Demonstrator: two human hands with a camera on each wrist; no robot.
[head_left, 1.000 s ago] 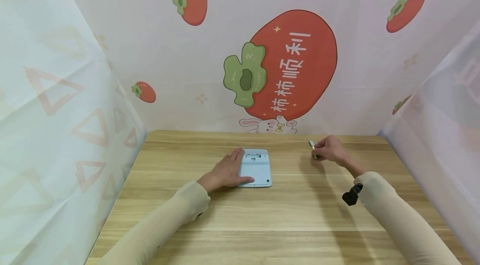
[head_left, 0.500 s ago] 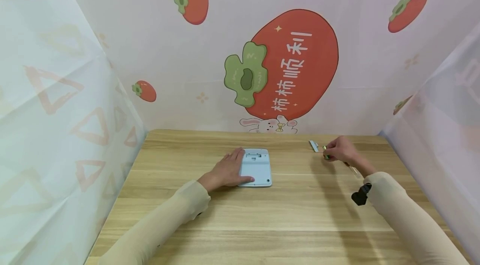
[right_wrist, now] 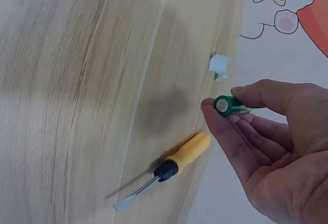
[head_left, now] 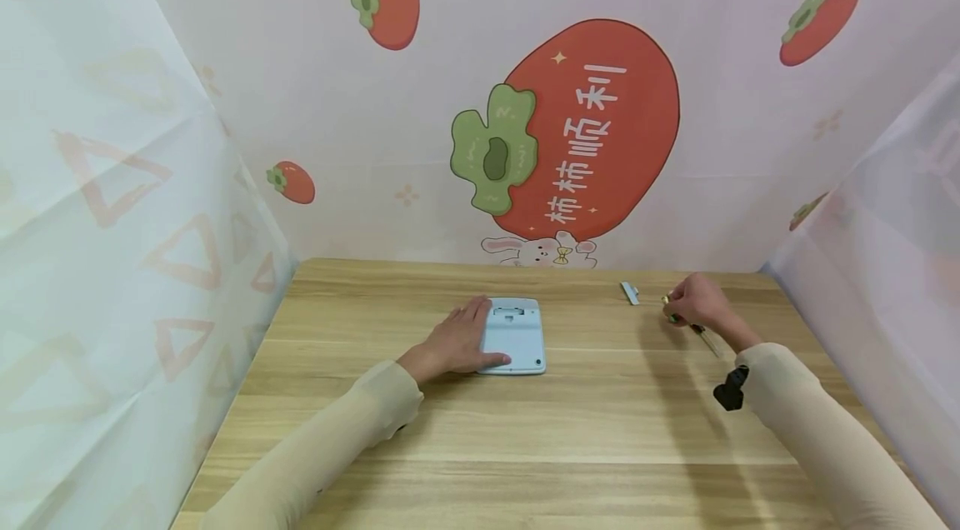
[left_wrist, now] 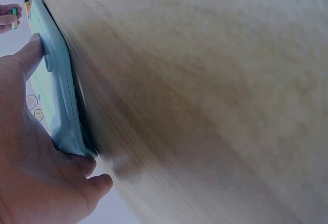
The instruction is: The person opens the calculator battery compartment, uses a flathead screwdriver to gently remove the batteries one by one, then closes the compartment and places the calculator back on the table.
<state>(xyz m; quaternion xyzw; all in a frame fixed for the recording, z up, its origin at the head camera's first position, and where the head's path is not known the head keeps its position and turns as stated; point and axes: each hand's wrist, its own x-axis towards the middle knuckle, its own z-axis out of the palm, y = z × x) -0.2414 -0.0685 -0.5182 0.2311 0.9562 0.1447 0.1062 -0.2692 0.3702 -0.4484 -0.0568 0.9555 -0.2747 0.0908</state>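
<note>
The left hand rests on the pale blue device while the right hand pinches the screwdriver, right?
Not the screwdriver: the right wrist view shows the right hand pinching a green cylinder, the screwdriver lying on the table. The left hand does rest on the pale blue device.

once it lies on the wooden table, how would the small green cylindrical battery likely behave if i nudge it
The small green cylindrical battery would probably roll if on its side, given its round end. It should feel stiff, since it shows no squashing in the bare right hand's pinch. Its metal end may be slippery.
</note>
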